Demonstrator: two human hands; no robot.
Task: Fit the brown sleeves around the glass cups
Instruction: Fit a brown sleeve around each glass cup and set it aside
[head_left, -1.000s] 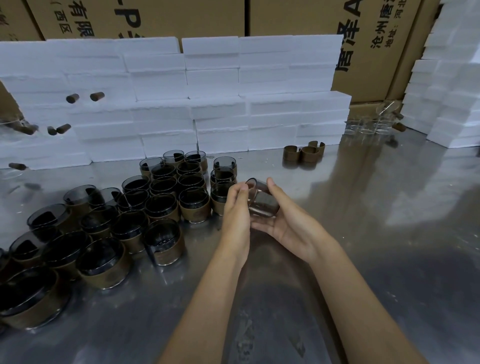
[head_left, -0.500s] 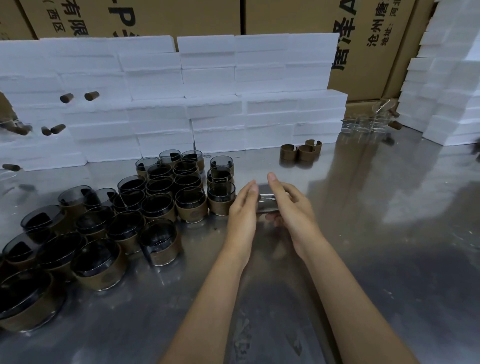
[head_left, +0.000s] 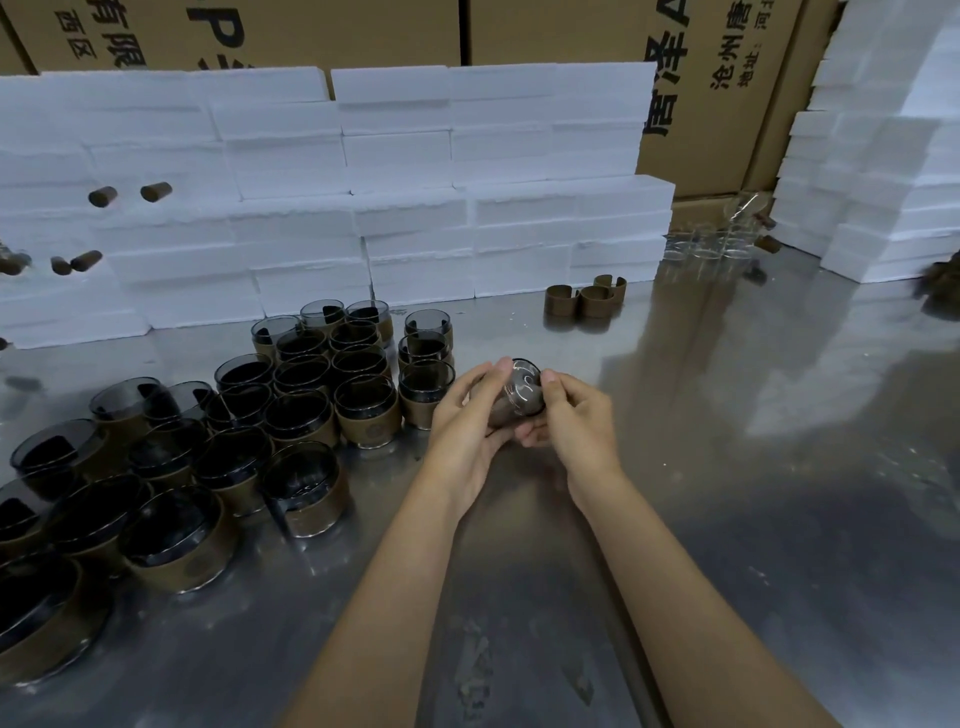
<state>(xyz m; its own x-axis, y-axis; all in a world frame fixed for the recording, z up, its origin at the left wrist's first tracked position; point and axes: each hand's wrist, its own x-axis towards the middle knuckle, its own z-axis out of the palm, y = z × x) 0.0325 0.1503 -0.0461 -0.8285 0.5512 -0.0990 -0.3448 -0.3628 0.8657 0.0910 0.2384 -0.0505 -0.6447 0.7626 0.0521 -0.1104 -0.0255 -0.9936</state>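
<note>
Both hands hold one smoky glass cup (head_left: 521, 391) tilted above the steel table, its base turned toward me. My left hand (head_left: 467, 421) cups it from the left and below; my right hand (head_left: 574, 415) pinches its right side. A brownish band seems to sit on the cup's lower left part, mostly hidden by my fingers. Several sleeved cups (head_left: 366, 410) stand grouped to the left. Three loose brown sleeves (head_left: 584, 299) lie at the back by the foam. Several bare clear cups (head_left: 706, 244) stand at the far right back.
White foam blocks (head_left: 405, 208) are stacked along the back, with more foam (head_left: 883, 156) at the right. Cardboard boxes (head_left: 717, 78) stand behind them. The steel table (head_left: 753, 467) stretches bare to the right and front of my hands.
The cup has been turned in my hands, from its side to its base facing me. My hands shifted slightly back and closed in around it.
</note>
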